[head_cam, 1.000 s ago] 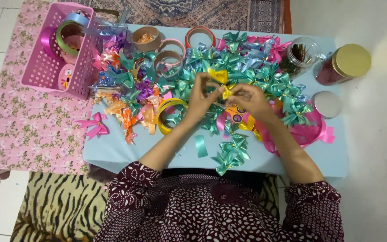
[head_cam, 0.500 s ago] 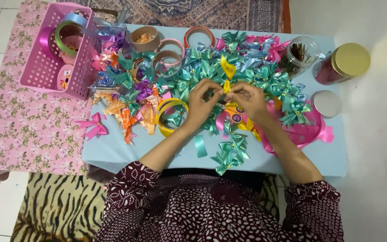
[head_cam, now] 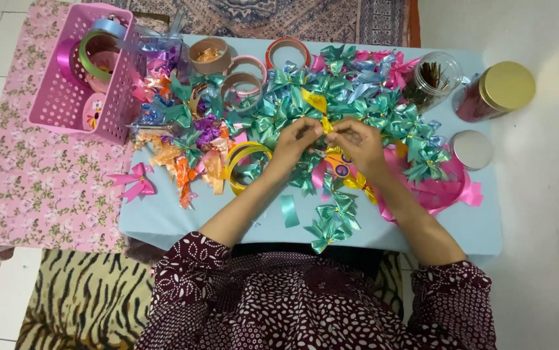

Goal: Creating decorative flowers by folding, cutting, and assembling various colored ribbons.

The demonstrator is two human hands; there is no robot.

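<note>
A yellow ribbon strip (head_cam: 319, 107) is pinched between both hands just above the centre of the frame: the left hand (head_cam: 297, 141) is closed on it from the left and the right hand (head_cam: 356, 141) from the right, with the fingertips of the two hands almost meeting and the strip's free end standing up above them. Beneath and around the hands, the light blue surface (head_cam: 163, 217) is covered by a dense heap of teal ribbon bows (head_cam: 292, 91), with pink bows mixed in toward the upper right. A single pink bow (head_cam: 138, 181) is seen apart on the flowered pink cloth (head_cam: 27, 188) at the left. A pink plastic basket (head_cam: 66, 107) holding ribbon rolls is placed at the upper left. A gold-lidded jar (head_cam: 496, 91) and a clear open jar (head_cam: 432, 78) are found at the upper right, with a round silver lid (head_cam: 472, 149) just below them. A yellow ribbon roll (head_cam: 244, 162) lies left of the left wrist.
</note>
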